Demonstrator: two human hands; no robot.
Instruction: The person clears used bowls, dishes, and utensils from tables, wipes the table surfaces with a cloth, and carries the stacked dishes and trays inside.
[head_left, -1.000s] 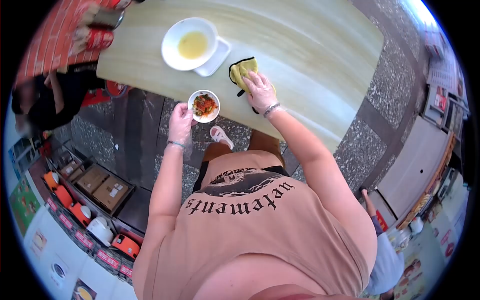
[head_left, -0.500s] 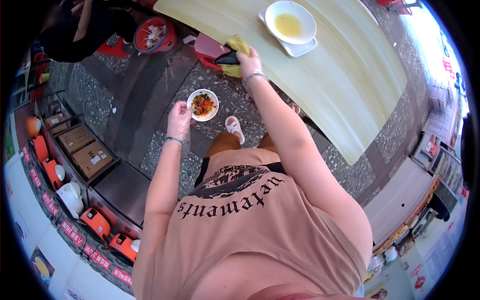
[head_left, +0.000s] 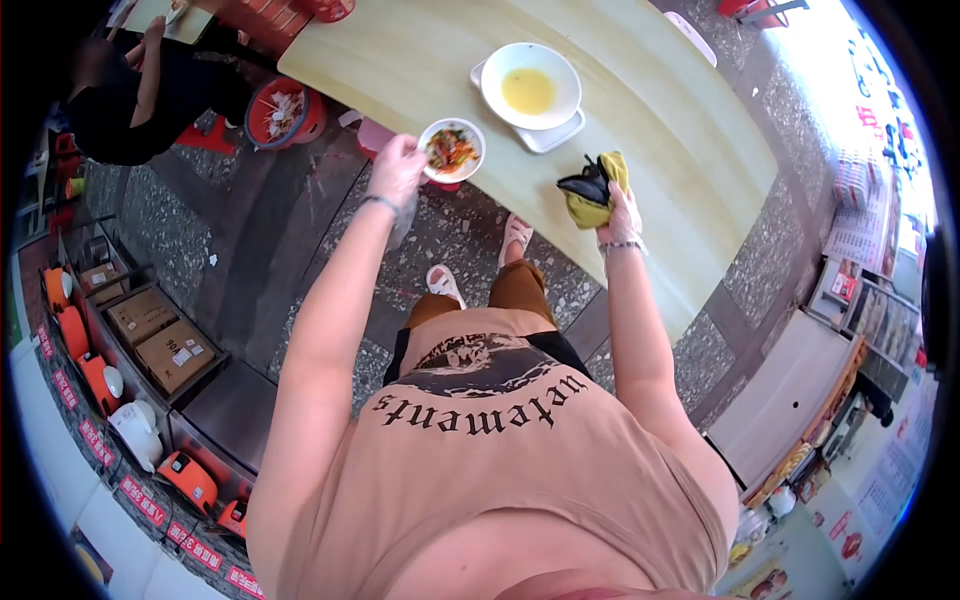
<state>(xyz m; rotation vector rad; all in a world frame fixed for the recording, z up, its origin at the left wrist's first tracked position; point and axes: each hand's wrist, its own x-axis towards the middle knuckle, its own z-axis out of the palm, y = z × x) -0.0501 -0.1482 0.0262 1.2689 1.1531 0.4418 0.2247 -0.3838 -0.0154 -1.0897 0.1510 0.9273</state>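
In a clear plastic glove, my left hand (head_left: 397, 172) grips the rim of a small white bowl (head_left: 481, 160) with red and green food scraps in it. The bowl is held near the table's edge. My right hand (head_left: 624, 217), gloved too, is closed round a yellow cloth (head_left: 590, 213) bunched together with a crumpled black item (head_left: 583, 184) whose kind I cannot make out. On the table, a large white bowl (head_left: 560, 72) with yellowish liquid rests on a white tray (head_left: 552, 137), beyond both hands.
The pale yellow table (head_left: 680, 150) stretches ahead. At its left are a red bin (head_left: 313, 118) of used tissues and a seated person (head_left: 160, 110) in black. Cardboard boxes (head_left: 174, 357) and orange-lidded appliances (head_left: 187, 480) line the left; a white counter (head_left: 785, 395) stands at right.
My left hand has raised the small bowl forward to the table's edge. My right hand has swung right with the yellow cloth and black item, now over the tabletop. I have stepped nearer the table.
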